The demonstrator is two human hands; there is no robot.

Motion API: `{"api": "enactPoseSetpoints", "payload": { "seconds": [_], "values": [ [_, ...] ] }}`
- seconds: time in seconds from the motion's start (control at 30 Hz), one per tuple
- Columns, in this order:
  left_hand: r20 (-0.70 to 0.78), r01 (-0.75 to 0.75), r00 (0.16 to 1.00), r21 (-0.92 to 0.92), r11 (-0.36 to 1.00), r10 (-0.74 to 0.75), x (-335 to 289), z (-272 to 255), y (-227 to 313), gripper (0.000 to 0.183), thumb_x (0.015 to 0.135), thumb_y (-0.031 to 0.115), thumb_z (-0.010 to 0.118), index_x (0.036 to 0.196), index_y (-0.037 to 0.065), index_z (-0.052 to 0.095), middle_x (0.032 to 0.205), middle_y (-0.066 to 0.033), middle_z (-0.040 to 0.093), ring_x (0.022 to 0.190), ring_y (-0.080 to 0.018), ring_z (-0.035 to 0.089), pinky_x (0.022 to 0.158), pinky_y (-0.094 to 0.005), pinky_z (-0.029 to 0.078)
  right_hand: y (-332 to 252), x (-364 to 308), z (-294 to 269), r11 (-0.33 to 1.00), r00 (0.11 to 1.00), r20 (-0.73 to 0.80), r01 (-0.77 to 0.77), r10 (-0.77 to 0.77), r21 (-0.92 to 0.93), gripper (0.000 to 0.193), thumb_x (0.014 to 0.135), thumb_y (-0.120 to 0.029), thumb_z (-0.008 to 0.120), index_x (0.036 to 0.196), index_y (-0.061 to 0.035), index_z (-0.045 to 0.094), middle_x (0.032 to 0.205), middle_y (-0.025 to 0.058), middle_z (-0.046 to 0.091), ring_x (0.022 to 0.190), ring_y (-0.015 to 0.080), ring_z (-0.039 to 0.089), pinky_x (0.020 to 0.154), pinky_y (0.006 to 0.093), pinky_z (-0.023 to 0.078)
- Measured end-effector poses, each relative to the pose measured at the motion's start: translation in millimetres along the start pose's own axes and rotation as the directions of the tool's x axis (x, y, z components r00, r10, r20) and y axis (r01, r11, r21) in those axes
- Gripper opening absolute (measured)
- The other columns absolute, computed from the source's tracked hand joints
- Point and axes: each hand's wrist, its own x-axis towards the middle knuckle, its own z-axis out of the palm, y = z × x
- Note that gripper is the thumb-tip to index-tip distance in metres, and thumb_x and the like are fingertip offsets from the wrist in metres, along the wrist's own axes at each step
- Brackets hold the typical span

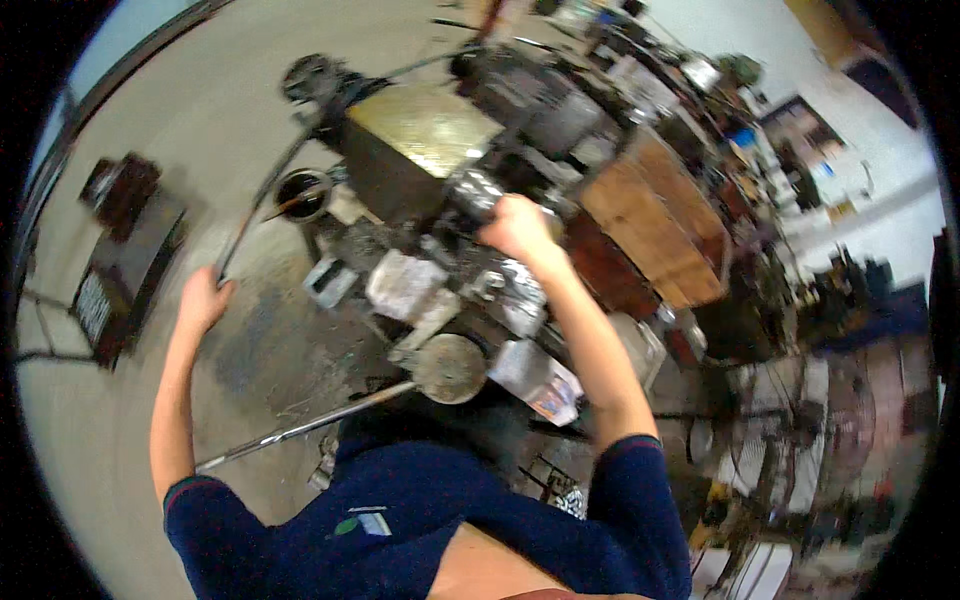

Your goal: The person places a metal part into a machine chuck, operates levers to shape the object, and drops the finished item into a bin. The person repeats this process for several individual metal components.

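Both hands are busy on the greasy grey metal machine (440,250): left hand (203,300) is gripping a long dark lever rod (262,200) off the machine's left side, right hand (518,228) is clasping a shiny part on top. Looks like mid-operation; next probably needs a steady lever pull. White printed box (540,380) is sitting at the machine's near edge.

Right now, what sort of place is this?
Probably a metalworking workshop: a grimy machine with a long lever under the left hand, a concrete floor, cluttered wooden benches.
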Motion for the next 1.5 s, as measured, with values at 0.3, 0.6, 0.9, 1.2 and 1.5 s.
{"api": "enactPoseSetpoints", "payload": {
  "seconds": [0.3,0.6,0.9,1.2,1.5],
  "values": [
    [-0.152,-0.053,0.974,0.56,0.827,0.166,104,-46,-108,0.008,0.068,0.01,0.057,0.073,0.005,0.06,0.075,-0.0154,0.064,0.072,-0.0305,0.063,0.064,-0.0404,0.05,-5,3,-8,0.998,0.999,-0.023,-0.034,0.035,0.053,0.022,0.056,-0.017,0.058,0.067,0.0015,0.065,0.067,0.0241,0.059,0.066,0.0384,0.06,0.066,0.042,0.048],
    [-0.491,0.341,0.849,0.222,0.913,-0.197,49,-3,-46,0.012,0.071,0.017,0.057,0.077,0.007,0.058,0.072,-0.0118,0.062,0.069,-0.0295,0.062,0.059,-0.0402,0.05,-19,-36,-46,0.969,0.969,-0.194,0.187,-0.155,0.162,0.033,0.058,-0.013,0.058,0.087,0.0001,0.066,0.108,0.0172,0.058,0.1,0.0326,0.053,0.086,0.0378,0.043],
    [-0.34,0.116,0.939,0.156,0.981,-0.057,30,-2,-1,0.036,0.074,0.027,0.06,0.101,0.005,0.055,0.094,-0.017,0.06,0.09,-0.0333,0.058,0.074,-0.0443,0.047,33,-168,-80,0.969,0.943,-0.332,0.086,-0.004,0.233,0.026,0.051,-0.002,0.056,0.077,-0.0003,0.063,0.082,0.0133,0.063,0.088,0.0281,0.058,0.078,0.035,0.047],
    [0.233,-0.121,0.964,-0.032,0.992,0.125,52,196,48,0.048,0.071,0.034,0.068,0.11,0.008,0.058,0.096,-0.0182,0.062,0.094,-0.0325,0.059,0.078,-0.0417,0.047,81,-336,-82,0.752,0.761,-0.106,-0.592,0.64,0.289,0.039,0.058,-0.008,0.058,0.096,-0.0023,0.065,0.072,0.0162,0.063,0.065,0.0285,0.062,0.064,0.0337,0.049],
    [0.422,-0.537,0.833,0.469,0.701,0.357,109,186,75,0.02,0.069,0.021,0.064,0.089,0.017,0.065,0.087,-0.0092,0.065,0.086,-0.0266,0.062,0.068,-0.0389,0.049,135,-445,-68,0.489,0.477,-0.112,-0.858,0.872,0.155,0.046,0.058,-0.017,0.06,0.102,-0.0032,0.063,0.099,0.0194,0.062,0.096,0.033,0.058,0.086,0.0362,0.044]
  ]
}}
